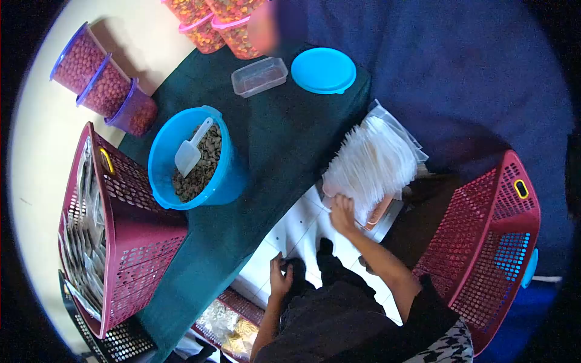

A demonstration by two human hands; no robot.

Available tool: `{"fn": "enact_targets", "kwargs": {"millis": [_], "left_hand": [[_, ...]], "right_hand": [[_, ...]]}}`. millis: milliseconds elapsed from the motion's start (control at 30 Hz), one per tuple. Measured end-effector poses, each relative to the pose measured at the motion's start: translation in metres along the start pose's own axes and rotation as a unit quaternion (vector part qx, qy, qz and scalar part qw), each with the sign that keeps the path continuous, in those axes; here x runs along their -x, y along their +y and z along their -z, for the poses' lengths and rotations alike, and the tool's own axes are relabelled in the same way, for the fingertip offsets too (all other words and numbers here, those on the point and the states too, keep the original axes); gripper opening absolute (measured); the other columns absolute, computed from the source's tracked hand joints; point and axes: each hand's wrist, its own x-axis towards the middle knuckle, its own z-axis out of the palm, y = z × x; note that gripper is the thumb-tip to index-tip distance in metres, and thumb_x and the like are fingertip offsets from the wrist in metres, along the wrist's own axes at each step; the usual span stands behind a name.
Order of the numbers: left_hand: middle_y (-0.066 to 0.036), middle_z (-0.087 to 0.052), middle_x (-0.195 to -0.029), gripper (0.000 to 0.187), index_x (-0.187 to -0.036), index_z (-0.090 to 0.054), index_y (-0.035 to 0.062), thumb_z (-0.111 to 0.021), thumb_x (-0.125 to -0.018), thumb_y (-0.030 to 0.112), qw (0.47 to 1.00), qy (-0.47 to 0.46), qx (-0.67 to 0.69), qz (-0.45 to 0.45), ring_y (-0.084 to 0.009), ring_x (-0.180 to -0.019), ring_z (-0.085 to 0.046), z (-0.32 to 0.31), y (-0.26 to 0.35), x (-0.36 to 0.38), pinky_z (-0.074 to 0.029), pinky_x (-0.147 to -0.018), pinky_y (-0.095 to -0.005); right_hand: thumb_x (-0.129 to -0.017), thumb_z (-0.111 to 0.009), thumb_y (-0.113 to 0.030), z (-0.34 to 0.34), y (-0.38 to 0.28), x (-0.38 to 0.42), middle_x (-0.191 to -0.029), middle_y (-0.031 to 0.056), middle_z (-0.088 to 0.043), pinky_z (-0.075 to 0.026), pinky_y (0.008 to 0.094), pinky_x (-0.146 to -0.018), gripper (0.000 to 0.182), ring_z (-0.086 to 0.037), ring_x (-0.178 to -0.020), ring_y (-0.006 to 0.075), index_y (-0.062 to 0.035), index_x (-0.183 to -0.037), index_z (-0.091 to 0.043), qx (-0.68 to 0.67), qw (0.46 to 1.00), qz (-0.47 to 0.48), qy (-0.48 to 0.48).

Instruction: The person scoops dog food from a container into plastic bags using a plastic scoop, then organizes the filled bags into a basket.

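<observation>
Both hands low in view. Right hand reaches forward, fingers spread flat on the near edge of the stack of clear plastic bags; palm down, pressing or feeling for one bag, nothing clamped that I can see. Left hand hangs back by my knee, fingers loosely curled on dark cloth, holding nothing visible.

The bag stack lies ahead and slightly right of the right hand, well apart from the left. Bags stand on edge, packed, in a pinkish holder mostly hidden under them; the fan runs up and away from me to the right. Right hand is plainly the nearer one.

Close left, a maroon mesh basket tilted on its side, filled packets stacked inside. A second maroon basket at my right, contents not visible. Below my left elbow, another tray with yellowish packets, cut off by the frame.

Further out on the green-draped worktop: blue bucket of brown pellets with a white scoop resting in them. Beyond, a small clear box and the blue lid. Far left, purple tubs of reddish pellets; far top, pink-rimmed tubs of mixed pellets, partly blurred over.
</observation>
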Motion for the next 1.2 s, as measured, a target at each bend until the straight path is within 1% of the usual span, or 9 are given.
{"fn": "enact_targets", "kwargs": {"millis": [167,267,333,433,633,800,1033,1133,1200], "left_hand": [[-0.015,-0.046,-0.107,0.049,-0.117,-0.034,0.0003,-0.056,-0.074,0.007,0.990,0.075,0.059,0.107,-0.0206,-0.082,-0.055,0.000,0.002,0.013,-0.043,-0.069,-0.0310],[-0.013,-0.048,-0.106,0.049,-0.117,-0.033,0.0010,-0.057,-0.074,0.007,0.990,0.080,0.060,0.100,-0.0190,-0.080,-0.055,0.003,0.011,0.003,-0.043,-0.069,-0.0321],[-0.013,-0.048,-0.105,0.050,-0.117,-0.033,-0.0011,-0.057,-0.075,0.008,0.989,0.089,0.069,0.100,-0.0182,-0.079,-0.056,0.006,0.015,-0.003,-0.043,-0.069,-0.0314],[-0.013,-0.047,-0.104,0.052,-0.118,-0.032,-0.0023,-0.058,-0.074,0.008,0.986,0.109,0.073,0.108,-0.0179,-0.078,-0.055,0.013,0.011,-0.010,-0.043,-0.068,-0.0299],[-0.013,-0.046,-0.106,0.048,-0.116,-0.033,-0.0008,-0.057,-0.075,0.007,0.976,0.139,0.107,0.126,-0.0193,-0.080,-0.054,0.019,-0.002,-0.011,-0.042,-0.068,-0.0313],[-0.015,-0.043,-0.109,0.051,-0.118,-0.031,-0.0017,-0.056,-0.075,0.007,0.969,0.131,0.154,0.145,-0.0182,-0.083,-0.053,0.022,0.007,-0.014,-0.045,-0.067,-0.0293],[-0.016,-0.038,-0.114,0.055,-0.121,-0.026,-0.0005,-0.057,-0.076,0.010,0.969,0.036,0.195,0.146,-0.0223,-0.090,-0.052,0.022,0.018,-0.015,-0.046,-0.069,-0.0315],[-0.016,-0.038,-0.115,0.054,-0.120,-0.027,-0.0006,-0.056,-0.077,0.010,0.972,0.017,0.198,0.127,-0.0227,-0.090,-0.052,0.030,0.022,-0.015,-0.046,-0.070,-0.0313],[-0.016,-0.039,-0.114,0.052,-0.120,-0.027,-0.0007,-0.056,-0.078,0.011,0.974,0.011,0.200,0.108,-0.0221,-0.091,-0.052,0.037,0.024,-0.015,-0.045,-0.071,-0.0310]], "right_hand": [[-0.061,-0.067,-0.027,0.010,0.038,-0.018,-0.104,0.0138,-0.041,-0.026,0.0434,-0.085,0.051,-0.037,-0.102,0.0282,-0.0019,-0.099,-0.044,0.021,0.997,-0.047,-0.049],[-0.061,-0.066,-0.026,0.020,0.049,-0.025,-0.090,0.0124,-0.050,-0.030,0.0415,-0.081,0.037,-0.045,-0.091,0.0270,-0.0026,-0.085,-0.050,0.018,0.999,0.023,-0.026],[-0.060,-0.058,-0.007,0.037,0.050,-0.026,-0.069,0.0115,-0.054,-0.035,0.0394,-0.074,0.011,-0.052,-0.072,0.0266,-0.0041,-0.070,-0.055,-0.061,0.997,-0.013,-0.053],[-0.062,-0.057,-0.006,0.033,0.063,-0.022,-0.063,0.0131,-0.054,-0.038,0.0368,-0.069,0.003,-0.053,-0.065,0.0288,-0.0038,-0.062,-0.054,-0.106,0.994,-0.041,-0.004],[-0.069,-0.054,-0.009,0.054,0.060,-0.011,-0.067,0.0192,-0.055,-0.043,0.0410,-0.062,0.010,-0.054,-0.070,0.0358,0.0002,-0.072,-0.058,-0.214,0.974,-0.074,-0.030],[-0.079,-0.048,-0.011,0.056,0.052,-0.004,-0.101,0.0263,-0.051,-0.041,0.0375,-0.080,0.025,-0.051,-0.093,0.0362,-0.0039,-0.101,-0.057,-0.340,0.939,-0.051,-0.004],[-0.078,-0.052,-0.011,0.063,0.034,0.006,-0.099,0.0224,-0.054,-0.043,0.0332,-0.078,0.024,-0.055,-0.087,0.0317,0.0001,-0.098,-0.057,-0.301,0.953,-0.002,0.030],[-0.073,-0.058,-0.010,0.063,0.027,0.007,-0.076,0.0110,-0.061,-0.045,0.0259,-0.064,0.014,-0.058,-0.069,0.0177,0.0016,-0.081,-0.061,-0.387,0.884,-0.233,0.118],[-0.074,-0.058,-0.009,0.058,0.029,0.007,-0.076,0.0103,-0.062,-0.045,0.0261,-0.063,0.014,-0.058,-0.069,0.0168,0.0017,-0.081,-0.061,-0.402,0.875,-0.235,0.131]]}}
